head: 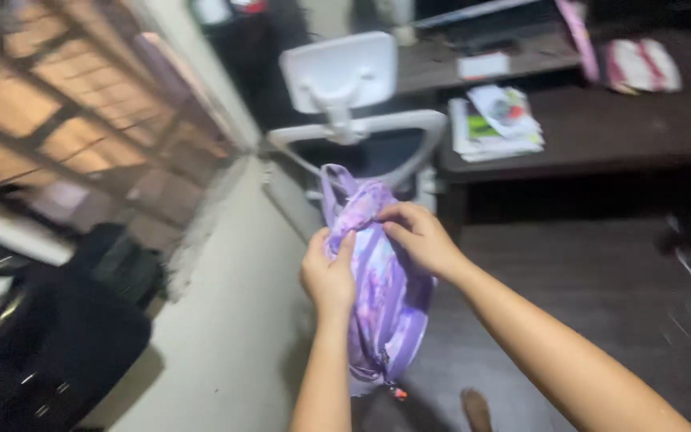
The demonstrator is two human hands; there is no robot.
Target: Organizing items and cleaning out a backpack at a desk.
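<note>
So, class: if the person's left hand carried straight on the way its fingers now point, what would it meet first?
The left hand already grips the purple backpack, so that comes first. Beyond it, the line runs up toward the white office chair, though depth is hard to judge in this blurred view.

White chair point(344, 88), dark desk point(601, 128), barred window point(65, 120)
</note>
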